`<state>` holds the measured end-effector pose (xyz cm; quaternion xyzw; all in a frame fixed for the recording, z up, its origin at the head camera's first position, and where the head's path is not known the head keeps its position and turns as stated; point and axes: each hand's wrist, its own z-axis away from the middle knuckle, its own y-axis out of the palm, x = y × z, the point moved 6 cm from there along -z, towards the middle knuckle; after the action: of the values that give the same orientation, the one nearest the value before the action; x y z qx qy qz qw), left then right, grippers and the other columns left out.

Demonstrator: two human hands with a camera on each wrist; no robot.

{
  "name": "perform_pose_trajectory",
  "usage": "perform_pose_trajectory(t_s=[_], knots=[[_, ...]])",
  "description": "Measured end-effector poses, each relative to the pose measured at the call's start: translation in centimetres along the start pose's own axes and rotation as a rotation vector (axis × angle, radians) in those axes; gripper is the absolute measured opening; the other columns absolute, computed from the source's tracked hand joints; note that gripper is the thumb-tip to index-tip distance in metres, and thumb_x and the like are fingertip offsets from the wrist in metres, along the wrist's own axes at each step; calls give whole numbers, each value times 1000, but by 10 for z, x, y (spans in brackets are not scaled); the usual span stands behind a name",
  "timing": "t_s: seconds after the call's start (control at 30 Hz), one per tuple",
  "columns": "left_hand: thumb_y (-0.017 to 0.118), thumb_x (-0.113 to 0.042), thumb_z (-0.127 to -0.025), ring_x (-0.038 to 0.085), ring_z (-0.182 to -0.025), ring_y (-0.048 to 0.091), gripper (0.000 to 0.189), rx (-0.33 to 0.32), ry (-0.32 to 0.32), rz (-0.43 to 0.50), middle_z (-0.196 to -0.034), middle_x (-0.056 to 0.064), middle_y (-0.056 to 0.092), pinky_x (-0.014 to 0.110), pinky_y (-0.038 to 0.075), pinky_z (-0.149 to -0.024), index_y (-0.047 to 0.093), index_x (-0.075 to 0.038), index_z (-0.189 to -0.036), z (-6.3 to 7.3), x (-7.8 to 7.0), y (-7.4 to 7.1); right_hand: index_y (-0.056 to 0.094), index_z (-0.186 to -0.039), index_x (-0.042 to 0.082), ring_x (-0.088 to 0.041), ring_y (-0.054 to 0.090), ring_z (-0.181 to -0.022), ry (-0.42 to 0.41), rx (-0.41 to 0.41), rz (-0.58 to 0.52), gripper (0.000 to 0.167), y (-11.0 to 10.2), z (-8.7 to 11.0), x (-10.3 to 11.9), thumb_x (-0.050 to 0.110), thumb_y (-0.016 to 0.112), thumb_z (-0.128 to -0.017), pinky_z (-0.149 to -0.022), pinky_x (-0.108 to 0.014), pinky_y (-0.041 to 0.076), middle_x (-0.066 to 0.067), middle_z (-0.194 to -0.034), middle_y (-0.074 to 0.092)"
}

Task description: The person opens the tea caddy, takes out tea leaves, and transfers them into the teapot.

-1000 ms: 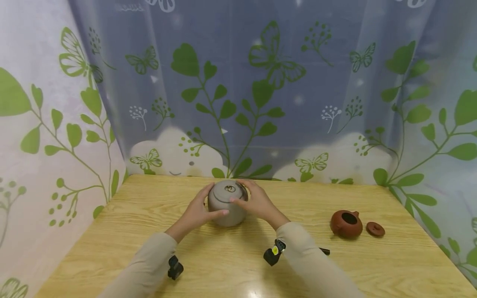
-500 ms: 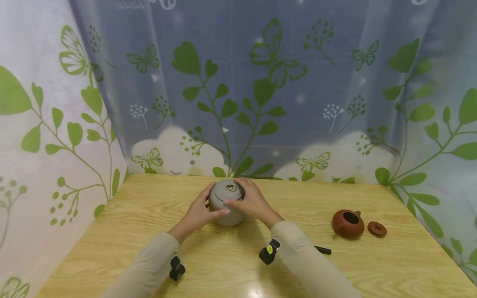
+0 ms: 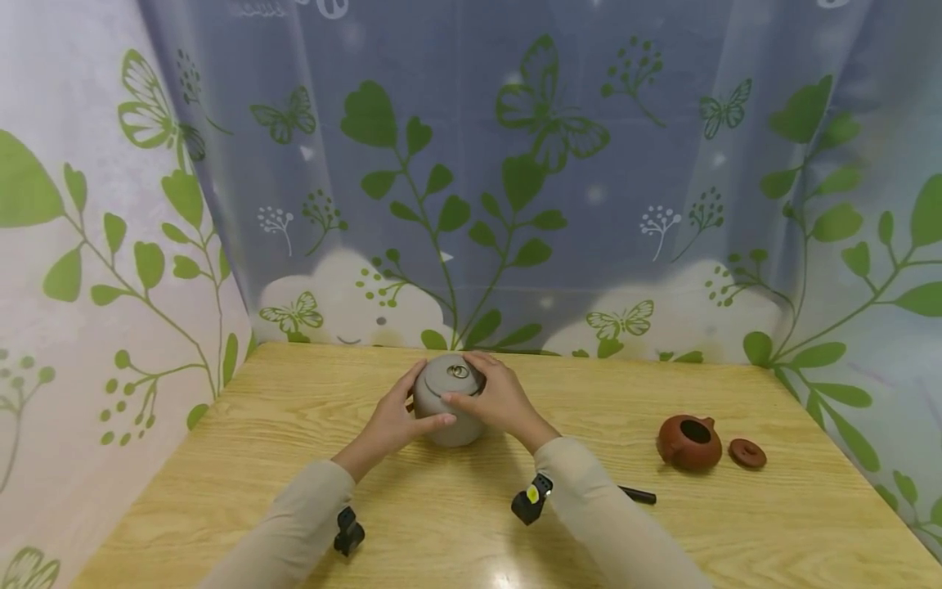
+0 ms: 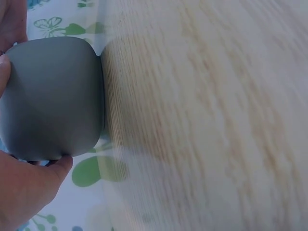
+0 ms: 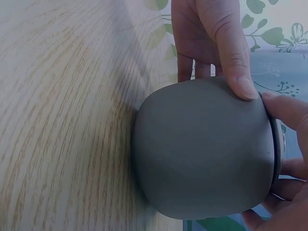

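Note:
A round grey lidded jar stands on the table at centre. Its lid carries a small metal ring on top. My left hand holds the jar's body from the left, thumb across the front. From the right, my right hand grips around the lid's edge, its thumb at the front. The right wrist view shows a dark seam between the lid and the body; whether the lid is loose I cannot tell. The jar's far side is hidden in the head view.
To the right on the wooden table sits a reddish-brown teapot with its top uncovered. Its small lid lies beside it. A black stick-like object is partly hidden by the right sleeve. A patterned curtain rises behind.
My right hand has shifted slightly left over the lid, and its thumb lies further left. More of the black object shows beside the sleeve. My left hand keeps its hold on the jar.

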<state>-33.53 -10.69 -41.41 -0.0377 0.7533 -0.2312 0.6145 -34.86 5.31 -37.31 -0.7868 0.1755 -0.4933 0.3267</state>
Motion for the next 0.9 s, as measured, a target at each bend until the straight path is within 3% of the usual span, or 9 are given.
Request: perform_pose_trajectory(t_s=[0.2,0.3,0.6,0.9], knots=[[74,-18,-86,40,-143,19,95,21,-14,1,-158,18,15,56,31,-109,10,-5,-154,11,-26,-2,49,-138,-3,-36,49,-125,7,-19,-40,76,-1,1,1,34,80,-79,-96,-47,47,-21,-142,46],[74,-17,-86,39,-143,20,95,25,-20,5,-158,18,15,54,32,-109,9,-5,-154,12,-28,-2,49,-138,-2,-36,51,-123,10,-28,-62,76,-2,1,1,34,80,-79,-95,-47,48,-21,-142,46],[78,-28,-83,36,-144,20,100,-8,-8,0,-159,10,16,56,31,-108,11,-16,-155,-2,5,0,47,-141,1,-34,45,-131,40,-61,-70,77,-12,-1,-1,36,79,-79,-100,-45,45,-20,-146,42],[80,-37,-78,34,-143,22,103,-25,-4,-10,-158,7,18,56,31,-109,14,-19,-155,-4,10,-1,46,-142,3,-33,38,-136,121,-109,-113,76,-34,4,-20,31,79,-80,-106,-49,38,-16,-147,42]])
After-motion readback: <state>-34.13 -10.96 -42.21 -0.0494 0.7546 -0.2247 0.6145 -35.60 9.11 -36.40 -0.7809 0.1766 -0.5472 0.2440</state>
